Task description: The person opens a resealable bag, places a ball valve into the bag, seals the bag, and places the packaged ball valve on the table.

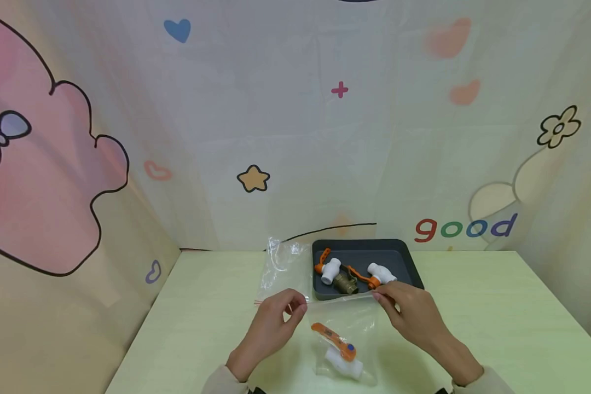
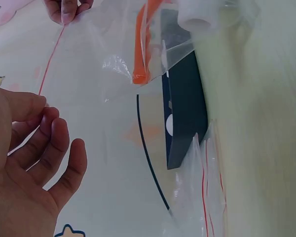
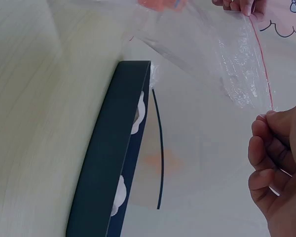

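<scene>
A clear zip bag [image 1: 369,328] with a red seal line hangs between both hands. Inside it lies a white ball valve [image 1: 343,363] with an orange lever handle [image 1: 332,339]. My left hand [image 1: 277,320] pinches one top corner of the bag between thumb and forefinger, its other fingers loosely bent in the left wrist view. At the opposite top corner, my right hand [image 1: 413,312] pinches the edge the same way, fingers curled below the thumb in the right wrist view. The bag's top edge is stretched straight between the two pinches.
Behind the bag stands a dark grey tray [image 1: 409,262] holding white valves [image 1: 331,271] with orange handles and a brass-coloured fitting [image 1: 346,283]. Flat clear zip bags [image 1: 285,268] lie left of the tray. A printed curtain [image 1: 295,120] hangs behind the pale green table [image 1: 202,317].
</scene>
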A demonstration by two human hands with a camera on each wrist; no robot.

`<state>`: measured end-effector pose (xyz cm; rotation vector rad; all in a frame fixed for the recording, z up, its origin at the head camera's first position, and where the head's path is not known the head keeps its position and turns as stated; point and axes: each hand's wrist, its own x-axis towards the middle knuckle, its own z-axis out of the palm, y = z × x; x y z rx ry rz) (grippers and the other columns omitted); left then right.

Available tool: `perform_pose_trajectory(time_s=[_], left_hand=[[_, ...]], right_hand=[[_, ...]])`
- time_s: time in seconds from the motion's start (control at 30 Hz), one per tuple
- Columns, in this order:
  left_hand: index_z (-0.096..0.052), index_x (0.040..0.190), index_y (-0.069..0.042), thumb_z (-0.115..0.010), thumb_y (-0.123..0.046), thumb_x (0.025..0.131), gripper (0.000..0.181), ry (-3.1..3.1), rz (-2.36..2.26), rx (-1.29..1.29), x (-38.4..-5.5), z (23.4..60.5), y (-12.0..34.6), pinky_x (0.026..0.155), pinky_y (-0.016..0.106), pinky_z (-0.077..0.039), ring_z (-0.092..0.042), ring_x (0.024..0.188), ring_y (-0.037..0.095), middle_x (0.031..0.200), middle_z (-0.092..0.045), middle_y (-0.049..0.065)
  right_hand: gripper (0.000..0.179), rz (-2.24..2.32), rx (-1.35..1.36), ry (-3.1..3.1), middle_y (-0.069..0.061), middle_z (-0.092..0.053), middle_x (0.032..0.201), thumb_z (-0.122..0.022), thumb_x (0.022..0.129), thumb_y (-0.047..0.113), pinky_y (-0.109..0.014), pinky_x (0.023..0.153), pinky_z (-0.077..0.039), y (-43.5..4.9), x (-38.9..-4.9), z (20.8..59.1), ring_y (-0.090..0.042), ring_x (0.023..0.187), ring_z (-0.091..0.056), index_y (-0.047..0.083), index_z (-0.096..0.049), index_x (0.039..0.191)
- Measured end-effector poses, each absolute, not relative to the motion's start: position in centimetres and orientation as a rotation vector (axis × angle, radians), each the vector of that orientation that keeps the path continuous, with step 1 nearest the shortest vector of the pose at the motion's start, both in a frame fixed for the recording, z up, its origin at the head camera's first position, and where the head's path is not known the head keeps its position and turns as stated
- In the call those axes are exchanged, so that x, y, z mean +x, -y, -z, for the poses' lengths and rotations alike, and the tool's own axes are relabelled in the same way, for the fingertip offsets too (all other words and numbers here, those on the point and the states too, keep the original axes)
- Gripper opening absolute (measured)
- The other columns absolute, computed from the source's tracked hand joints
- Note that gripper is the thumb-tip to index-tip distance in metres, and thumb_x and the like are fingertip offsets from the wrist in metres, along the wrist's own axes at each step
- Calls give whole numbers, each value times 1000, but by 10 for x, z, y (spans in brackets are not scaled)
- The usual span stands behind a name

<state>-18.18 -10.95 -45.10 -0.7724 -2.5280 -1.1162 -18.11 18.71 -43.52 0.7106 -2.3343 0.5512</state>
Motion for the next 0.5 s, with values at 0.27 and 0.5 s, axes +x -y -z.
perform_pose_trajectory(time_s=[0.27, 0.5], left_hand=[[-65, 94, -16, -63, -13, 95, 4, 2550, 1113, -734, -205, 465, 106, 71, 24, -53, -58, 78, 3, 84, -64, -8], [-66, 95, -15, -63, -15, 96, 4, 2586, 1122, -711, -221, 478, 103, 70, 19, -51, -58, 77, 3, 83, -64, -7]], right_hand=[[8, -514, 663, 2435, 13, -48, 63, -77, 83, 13, -16, 52, -31, -187, -205, 446, 3, 56, -35, 13, -70, 83], [6, -515, 601, 2515, 13, -48, 61, -77, 83, 15, -17, 52, -29, -186, -215, 456, 1, 55, -35, 13, -72, 86]])
